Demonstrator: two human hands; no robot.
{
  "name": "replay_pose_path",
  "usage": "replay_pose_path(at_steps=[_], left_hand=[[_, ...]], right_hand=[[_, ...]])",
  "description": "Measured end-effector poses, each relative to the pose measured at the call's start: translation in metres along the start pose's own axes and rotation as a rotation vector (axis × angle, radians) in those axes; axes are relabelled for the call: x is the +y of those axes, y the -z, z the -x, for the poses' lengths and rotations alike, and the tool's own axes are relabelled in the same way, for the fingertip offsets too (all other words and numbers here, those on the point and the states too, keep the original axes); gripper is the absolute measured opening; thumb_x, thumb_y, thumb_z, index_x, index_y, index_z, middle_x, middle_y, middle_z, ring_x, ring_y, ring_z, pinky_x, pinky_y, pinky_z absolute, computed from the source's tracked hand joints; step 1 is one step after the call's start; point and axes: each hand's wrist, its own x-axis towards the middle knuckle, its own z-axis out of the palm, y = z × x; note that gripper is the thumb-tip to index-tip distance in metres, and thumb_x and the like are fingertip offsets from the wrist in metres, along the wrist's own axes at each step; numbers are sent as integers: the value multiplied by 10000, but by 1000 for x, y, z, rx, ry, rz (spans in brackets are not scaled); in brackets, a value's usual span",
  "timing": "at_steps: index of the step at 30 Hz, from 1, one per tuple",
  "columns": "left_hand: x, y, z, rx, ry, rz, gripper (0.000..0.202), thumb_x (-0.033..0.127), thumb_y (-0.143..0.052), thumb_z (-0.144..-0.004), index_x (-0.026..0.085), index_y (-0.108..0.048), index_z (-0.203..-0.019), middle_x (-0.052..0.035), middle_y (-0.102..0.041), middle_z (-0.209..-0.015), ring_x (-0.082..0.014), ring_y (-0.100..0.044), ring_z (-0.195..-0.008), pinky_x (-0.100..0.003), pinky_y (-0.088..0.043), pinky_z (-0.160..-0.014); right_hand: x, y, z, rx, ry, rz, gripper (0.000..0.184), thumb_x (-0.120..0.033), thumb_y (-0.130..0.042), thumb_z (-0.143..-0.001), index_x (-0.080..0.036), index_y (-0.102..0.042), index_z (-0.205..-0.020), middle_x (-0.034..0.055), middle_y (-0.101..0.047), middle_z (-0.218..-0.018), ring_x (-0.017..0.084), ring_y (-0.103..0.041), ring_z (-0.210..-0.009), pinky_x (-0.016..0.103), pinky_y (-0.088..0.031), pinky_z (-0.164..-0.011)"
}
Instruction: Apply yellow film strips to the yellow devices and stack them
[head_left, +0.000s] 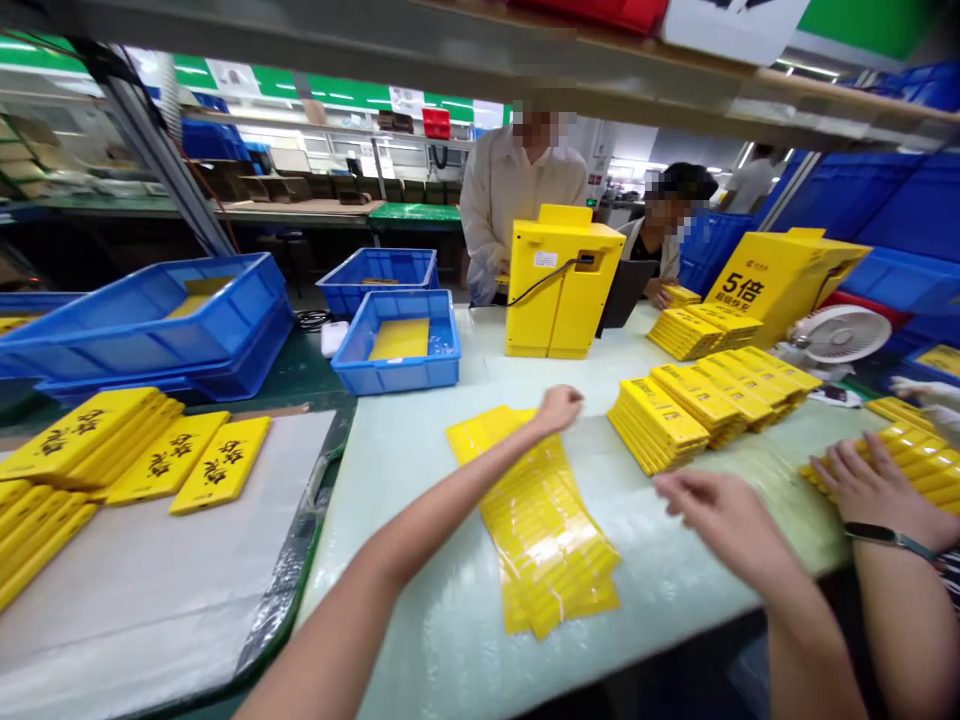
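Note:
My left hand (559, 408) is at the far end of a long fanned row of flat yellow packs in clear plastic (544, 525), over or touching its upper edge; its fingers are hidden. My right hand (712, 518) hangs above the pale table top (450, 650), fingers apart and holding nothing. To its right stand neat stacks of yellow slabs (660, 425). A neighbouring person's hand with a black wristband (874, 480) rests on another yellow pile (919, 465).
Yellow boards with black characters (169, 458) lie on a grey sheet at the left. Blue crates (396, 342) stand beyond them. Two yellow display stands (562, 285) and a white fan (840, 335) sit across the table, with two people standing behind.

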Motion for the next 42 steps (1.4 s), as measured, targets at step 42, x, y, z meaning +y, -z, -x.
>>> replay_pose_path(at_steps=[42], left_hand=[[-100, 250, 226, 449, -241, 143, 327, 436, -706, -898, 135, -791, -993, 5, -812, -1137, -270, -715, -1245, -573, -462, -1164]], right_hand=[[-66, -66, 56, -66, 433, -372, 153, -372, -561, -1065, -265, -580, -957, 127, -721, -1422, 279, -643, -1385, 443, -481, -1172]])
